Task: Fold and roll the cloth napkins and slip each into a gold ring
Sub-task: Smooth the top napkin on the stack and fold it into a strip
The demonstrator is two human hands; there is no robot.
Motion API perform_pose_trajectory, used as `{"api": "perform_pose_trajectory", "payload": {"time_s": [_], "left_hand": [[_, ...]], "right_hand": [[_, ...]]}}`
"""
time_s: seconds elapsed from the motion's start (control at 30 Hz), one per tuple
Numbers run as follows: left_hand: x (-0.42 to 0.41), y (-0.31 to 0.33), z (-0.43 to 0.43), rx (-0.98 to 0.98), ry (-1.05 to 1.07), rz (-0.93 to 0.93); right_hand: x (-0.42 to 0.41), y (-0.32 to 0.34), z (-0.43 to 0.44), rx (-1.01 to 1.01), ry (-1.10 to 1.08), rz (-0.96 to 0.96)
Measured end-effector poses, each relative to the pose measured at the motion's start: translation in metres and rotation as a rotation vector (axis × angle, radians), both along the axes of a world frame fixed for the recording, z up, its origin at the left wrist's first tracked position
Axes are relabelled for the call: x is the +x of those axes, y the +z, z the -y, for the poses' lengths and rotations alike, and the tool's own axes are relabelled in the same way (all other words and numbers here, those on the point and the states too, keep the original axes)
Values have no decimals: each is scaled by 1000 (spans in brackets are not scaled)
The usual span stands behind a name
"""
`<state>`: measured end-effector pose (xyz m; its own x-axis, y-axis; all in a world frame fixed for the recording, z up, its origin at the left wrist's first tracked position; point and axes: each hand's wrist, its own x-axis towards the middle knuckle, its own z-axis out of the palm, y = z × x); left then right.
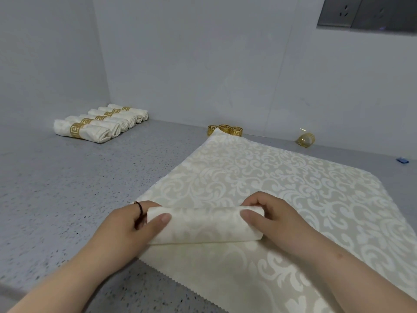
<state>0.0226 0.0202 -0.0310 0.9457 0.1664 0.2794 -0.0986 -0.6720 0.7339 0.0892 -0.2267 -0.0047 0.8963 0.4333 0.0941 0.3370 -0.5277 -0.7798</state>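
Cream roll lying crosswise, long axis left to right; left hand pinching one end, right hand the other; nearest loose rings well beyond.

Single head-worn wide-angle view, looking forward and down from above the counter. Close to the hands at lower centre. Facing the rear wall, a corner at left.
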Motion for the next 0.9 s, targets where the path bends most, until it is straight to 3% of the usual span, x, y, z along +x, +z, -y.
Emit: {"api": "perform_pose_trajectory", "payload": {"time_s": [0.17,0.27,0.4,0.53,0.67,0.77,0.9], "left_hand": [[5,-2,3,299,72,215],[7,-6,5,589,-158,348],[11,-13,5,571,-270,308],[13,-16,4,558,-260,342],[14,-16,5,570,-242,363],[13,-15,4,574,-242,353],[15,-17,4,587,-240,337]], "right_hand": [[3,-10,-12,-19,-162,81],[3,-10,-17,-192,-250,167],[2,-12,-16,-354,-238,300],[8,-9,1,-256,25,723],[2,-3,1,-416,234,686],[4,-4,-5,-487,240,655],[8,1,-2,-441,202,472]]}}
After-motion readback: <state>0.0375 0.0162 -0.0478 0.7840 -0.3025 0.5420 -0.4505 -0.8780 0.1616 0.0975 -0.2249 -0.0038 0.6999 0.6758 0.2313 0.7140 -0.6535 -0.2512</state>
